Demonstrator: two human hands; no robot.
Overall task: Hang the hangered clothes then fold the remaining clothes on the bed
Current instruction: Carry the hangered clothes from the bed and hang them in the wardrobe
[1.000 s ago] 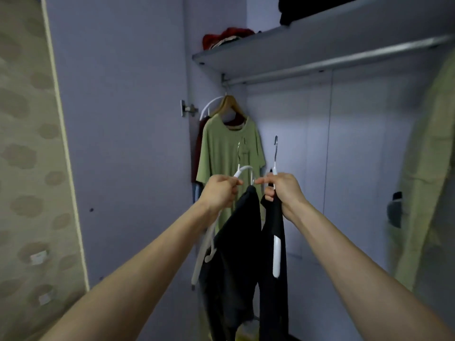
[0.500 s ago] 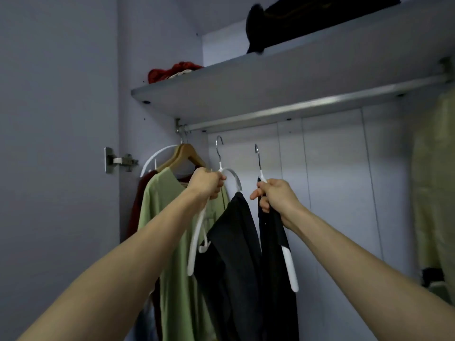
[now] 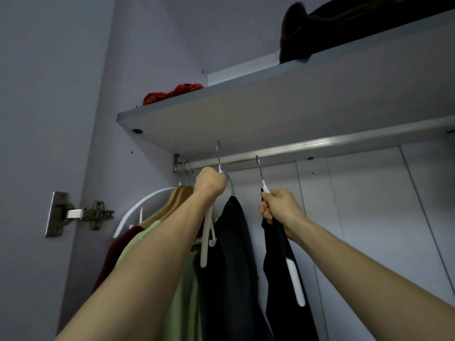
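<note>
Both arms reach up into a pale lilac wardrobe, each hand holding a hangered garment just under the ribbed silver metal clothes rail [image 3: 344, 143].

The left hand [image 3: 210, 182] has its fingers curled tight round the top of a white plastic hanger [image 3: 206, 239] with a thin steel hook [image 3: 218, 153]. The hook's tip rises in front of the rail and slightly above it; whether it is over the rail cannot be told. From this hanger falls a dark charcoal garment [image 3: 234, 267], heavy-looking, dropping in long soft folds out of the bottom of the view. One bare white arm of the hanger, with a small notch near its end, sticks down beside the forearm.

The right hand [image 3: 278, 207] grips the neck of a second white plastic hanger [image 3: 294, 279], fingers closed round it together with a bunch of black cloth. Its steel hook [image 3: 259, 166] reaches up to the lower edge of the rail. The black garment [image 3: 280, 291] hangs narrow and flat, darker than the charcoal one, with the hanger's white arm showing against it.

To the left, already on the rail, hang a light green shirt [image 3: 182, 303] on a wooden hanger [image 3: 172, 203] and a dark red garment [image 3: 115, 252] by a curved white hanger [image 3: 138, 205]. Above the rail is a grey shelf board [image 3: 246, 114] carrying a crumpled red cloth [image 3: 172, 93] and a dark brown bundle [image 3: 320, 33]. A steel door hinge [image 3: 78, 214] sits on the left wall.
</note>
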